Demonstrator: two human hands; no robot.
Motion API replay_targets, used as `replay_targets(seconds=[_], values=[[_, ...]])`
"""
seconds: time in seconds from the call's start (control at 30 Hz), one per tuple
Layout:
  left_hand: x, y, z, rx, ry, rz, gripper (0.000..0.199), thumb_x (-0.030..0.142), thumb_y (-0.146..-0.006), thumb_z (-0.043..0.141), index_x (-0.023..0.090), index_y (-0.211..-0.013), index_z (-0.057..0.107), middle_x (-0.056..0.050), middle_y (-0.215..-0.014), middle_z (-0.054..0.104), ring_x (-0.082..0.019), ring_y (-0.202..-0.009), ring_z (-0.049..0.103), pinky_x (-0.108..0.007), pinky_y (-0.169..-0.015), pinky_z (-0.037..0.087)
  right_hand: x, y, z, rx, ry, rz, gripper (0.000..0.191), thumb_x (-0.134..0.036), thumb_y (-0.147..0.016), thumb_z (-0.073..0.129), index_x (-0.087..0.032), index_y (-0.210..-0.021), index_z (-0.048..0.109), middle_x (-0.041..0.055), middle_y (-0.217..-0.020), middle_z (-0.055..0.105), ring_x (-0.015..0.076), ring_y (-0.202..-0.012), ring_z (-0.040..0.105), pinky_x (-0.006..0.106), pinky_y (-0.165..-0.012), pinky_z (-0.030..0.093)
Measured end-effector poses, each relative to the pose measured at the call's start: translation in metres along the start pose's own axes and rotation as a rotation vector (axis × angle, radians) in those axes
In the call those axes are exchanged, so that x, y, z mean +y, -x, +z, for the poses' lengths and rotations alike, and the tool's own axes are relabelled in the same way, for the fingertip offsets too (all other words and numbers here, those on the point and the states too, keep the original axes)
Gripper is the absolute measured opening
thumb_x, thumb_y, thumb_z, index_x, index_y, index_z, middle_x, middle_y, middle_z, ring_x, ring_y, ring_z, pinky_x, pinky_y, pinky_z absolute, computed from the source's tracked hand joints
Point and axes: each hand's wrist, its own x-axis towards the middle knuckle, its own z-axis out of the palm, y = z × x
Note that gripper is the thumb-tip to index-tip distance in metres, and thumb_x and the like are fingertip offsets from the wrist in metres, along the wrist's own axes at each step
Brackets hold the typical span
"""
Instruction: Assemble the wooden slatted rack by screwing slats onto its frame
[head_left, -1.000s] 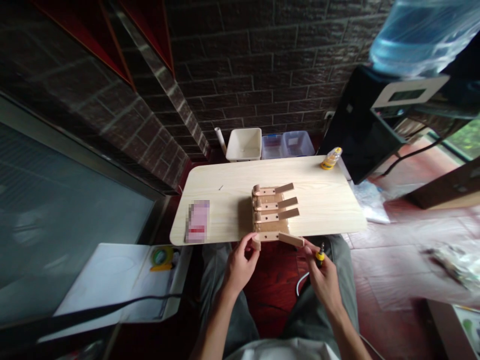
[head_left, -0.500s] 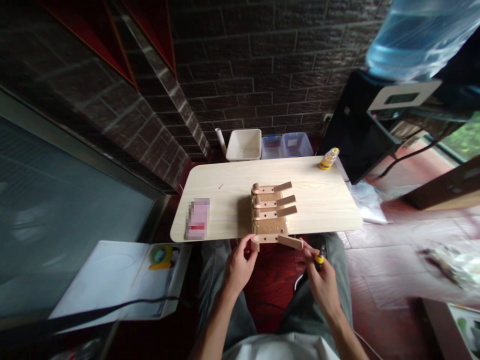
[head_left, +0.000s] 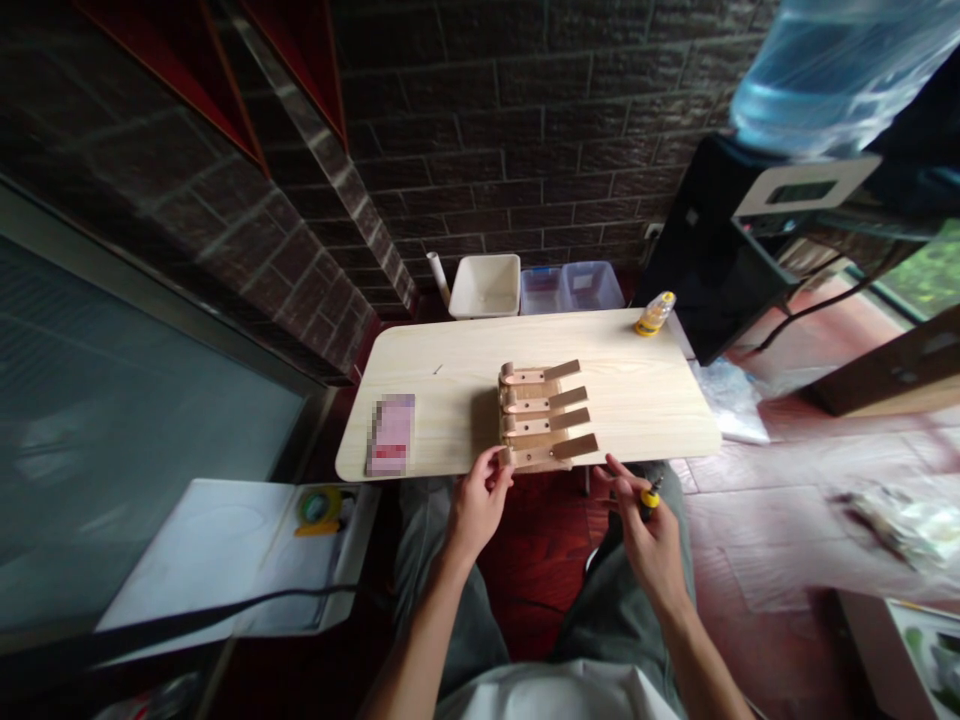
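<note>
My left hand (head_left: 480, 503) pinches the rounded left end of the nearest wooden hook piece (head_left: 534, 456). That piece lies across the front of a brown block (head_left: 556, 384), alongside several like it, each with dark screw holes and a slanting flap at the right. My right hand (head_left: 646, 525) is just off the table's front edge, apart from the wood. A black and yellow screwdriver (head_left: 649, 500) is held against its palm, bit pointing up, while thumb and forefinger reach forward with nothing between them.
On the pale table (head_left: 420, 350) lie a pixelated pink item (head_left: 391, 436), a small dark screw (head_left: 437, 370) and a clear bottle with yellow ends (head_left: 655, 314). Bins (head_left: 486, 288) stand behind. An open white case (head_left: 217, 545) with tape (head_left: 319, 508) is at left, a water dispenser (head_left: 720, 240) at right.
The nearest hook piece has moved up and back onto the block, in line with the others, its flap now tilting upward. My right hand has let go of its flap end; the left still holds on.
</note>
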Motion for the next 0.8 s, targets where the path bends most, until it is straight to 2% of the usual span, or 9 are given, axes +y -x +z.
replay_targets(seconds=[0.13, 0.27, 0.37, 0.57, 0.7, 0.8], values=[[0.003, -0.006, -0.001, 0.027, 0.076, -0.040, 0.045, 0.051, -0.093, 0.055, 0.019, -0.123, 0.060, -0.005, -0.083, 0.077, -0.018, -0.077, 0.075, -0.025, -0.070, 0.056, -0.011, -0.016, 0.003, -0.003, -0.015, -0.060, 0.045, -0.052, -0.094, 0.056, -0.019, -0.120, 0.069, 0.0173, -0.138, 0.061, 0.0316, -0.108, 0.069, 0.038, -0.073, 0.062], [0.002, -0.010, -0.003, 0.030, 0.121, -0.047, 0.045, 0.053, -0.093, 0.054, 0.020, -0.123, 0.060, -0.006, -0.088, 0.077, -0.018, -0.079, 0.075, -0.024, -0.069, 0.056, -0.019, -0.031, 0.005, -0.014, -0.027, -0.084, 0.041, -0.054, -0.094, 0.055, -0.019, -0.112, 0.070, 0.0175, -0.140, 0.059, 0.0311, -0.103, 0.071, 0.034, -0.065, 0.060], [0.000, -0.011, -0.003, 0.037, 0.089, -0.033, 0.044, 0.051, -0.093, 0.056, 0.021, -0.123, 0.061, -0.006, -0.089, 0.077, -0.018, -0.078, 0.074, -0.024, -0.070, 0.056, -0.021, -0.037, 0.006, -0.045, 0.014, -0.083, 0.044, -0.055, -0.094, 0.055, -0.020, -0.114, 0.070, 0.0170, -0.138, 0.061, 0.0312, -0.103, 0.071, 0.036, -0.069, 0.060], [0.002, -0.011, 0.003, 0.015, 0.030, 0.014, 0.039, 0.045, -0.091, 0.060, 0.023, -0.124, 0.063, -0.006, -0.099, 0.077, -0.017, -0.084, 0.073, -0.024, -0.074, 0.057, -0.017, -0.041, 0.009, -0.064, 0.096, -0.097, 0.050, -0.056, -0.094, 0.053, -0.019, -0.126, 0.068, 0.0145, -0.121, 0.072, 0.0294, -0.100, 0.070, 0.039, -0.079, 0.059], [0.000, -0.012, 0.007, 0.043, -0.030, 0.019, 0.036, 0.043, -0.090, 0.062, 0.024, -0.119, 0.066, -0.005, -0.096, 0.078, -0.018, -0.084, 0.073, -0.025, -0.074, 0.057, -0.006, -0.041, 0.009, -0.009, 0.162, -0.094, 0.049, -0.055, -0.094, 0.053, -0.018, -0.124, 0.069, 0.0133, -0.119, 0.073, 0.0257, -0.094, 0.071, 0.036, -0.077, 0.058], [-0.004, -0.014, 0.008, 0.038, -0.005, -0.005, 0.038, 0.046, -0.091, 0.061, 0.022, -0.121, 0.065, -0.005, -0.093, 0.078, -0.016, -0.080, 0.073, -0.023, -0.072, 0.056, 0.004, -0.043, 0.008, 0.046, 0.173, -0.084, 0.053, -0.055, -0.094, 0.053, -0.017, -0.129, 0.066, 0.0142, -0.120, 0.072, 0.0269, -0.102, 0.069, 0.034, -0.076, 0.057]])
